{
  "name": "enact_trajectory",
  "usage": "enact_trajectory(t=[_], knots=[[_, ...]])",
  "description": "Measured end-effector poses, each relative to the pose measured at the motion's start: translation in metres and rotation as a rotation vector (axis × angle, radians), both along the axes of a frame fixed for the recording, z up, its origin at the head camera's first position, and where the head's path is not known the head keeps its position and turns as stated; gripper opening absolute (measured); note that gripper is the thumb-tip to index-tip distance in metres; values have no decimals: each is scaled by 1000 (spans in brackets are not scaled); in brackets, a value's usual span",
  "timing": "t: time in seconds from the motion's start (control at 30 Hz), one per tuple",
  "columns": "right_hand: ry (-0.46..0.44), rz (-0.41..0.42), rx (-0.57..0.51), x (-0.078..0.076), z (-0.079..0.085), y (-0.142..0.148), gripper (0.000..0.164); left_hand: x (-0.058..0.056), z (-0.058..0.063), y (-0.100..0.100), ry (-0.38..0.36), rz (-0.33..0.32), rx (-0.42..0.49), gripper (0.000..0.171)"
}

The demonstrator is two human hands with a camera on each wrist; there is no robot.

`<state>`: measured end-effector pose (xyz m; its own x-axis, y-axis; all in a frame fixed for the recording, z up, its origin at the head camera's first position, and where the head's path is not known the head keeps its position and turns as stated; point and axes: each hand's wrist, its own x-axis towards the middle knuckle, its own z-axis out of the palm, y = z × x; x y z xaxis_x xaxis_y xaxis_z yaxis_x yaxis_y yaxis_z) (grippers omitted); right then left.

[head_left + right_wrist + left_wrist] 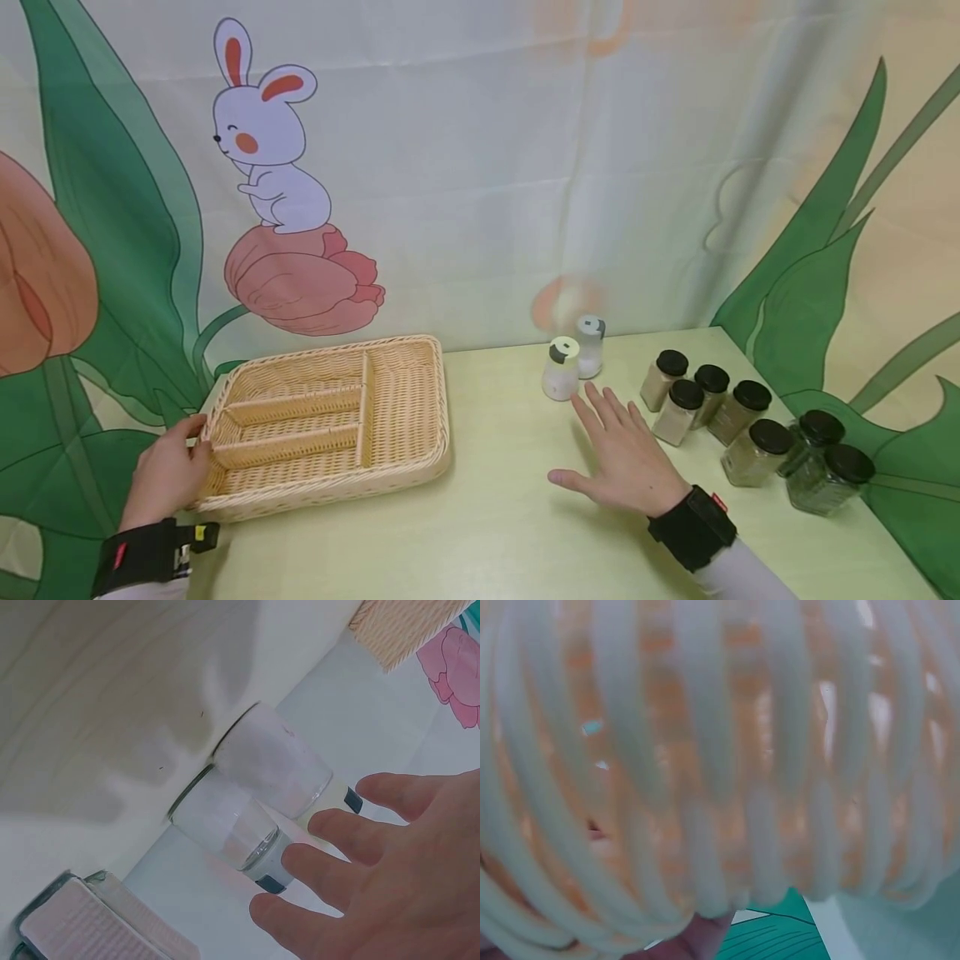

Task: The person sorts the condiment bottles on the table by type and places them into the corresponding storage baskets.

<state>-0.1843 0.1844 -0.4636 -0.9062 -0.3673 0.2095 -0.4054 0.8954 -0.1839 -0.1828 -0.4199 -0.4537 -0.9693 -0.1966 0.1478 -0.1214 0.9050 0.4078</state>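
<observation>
My left hand [167, 473] grips the left end of a wicker basket [438, 400] with dividers inside, its fingertips at the rim. The left wrist view is filled by the basket's weave [705, 735], and part of the hand shows beneath it. To the right, my right hand [626, 458] is spread over the table, holding nothing. Just beyond its fingertips stand two seasoning shakers, one with a pale yellow lid [561, 379] and one with a grey-white lid [590, 354]. In the right wrist view, the fingers [337, 877] overlap the shakers' lids.
Several black-lidded spice jars [678, 412] stand on the right side of the pale table [495, 533], the larger ones [828, 479] toward the right edge. Behind the table hangs a printed cloth [465, 208] with a rabbit and flowers.
</observation>
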Motion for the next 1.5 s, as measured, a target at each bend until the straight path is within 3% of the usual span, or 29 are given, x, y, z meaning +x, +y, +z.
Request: enact_trajectory(t=[0.2,0.43,0.57,0.8,1.0,1.23,1.5], knots=[[-3,-1,-10,0,1,0,112,-1,1,2,-45,-27,13,50],[-5,-4,-9,-1,2,2,112,-2,7,10,-98,-118,42,52],[-9,-8,-18,-2,4,4,112,-4,11,19,-110,-170,40,51],[-10,-23,-35,-7,7,6,113,-9,18,45,-186,-207,59,54],[-2,-36,-39,-6,5,9,112,-6,22,65,-228,-272,66,61],[2,-40,-47,-5,6,13,112,-1,26,79,-263,-376,135,68],[-18,-59,-51,-7,14,19,112,2,28,90,-314,-431,181,76]])
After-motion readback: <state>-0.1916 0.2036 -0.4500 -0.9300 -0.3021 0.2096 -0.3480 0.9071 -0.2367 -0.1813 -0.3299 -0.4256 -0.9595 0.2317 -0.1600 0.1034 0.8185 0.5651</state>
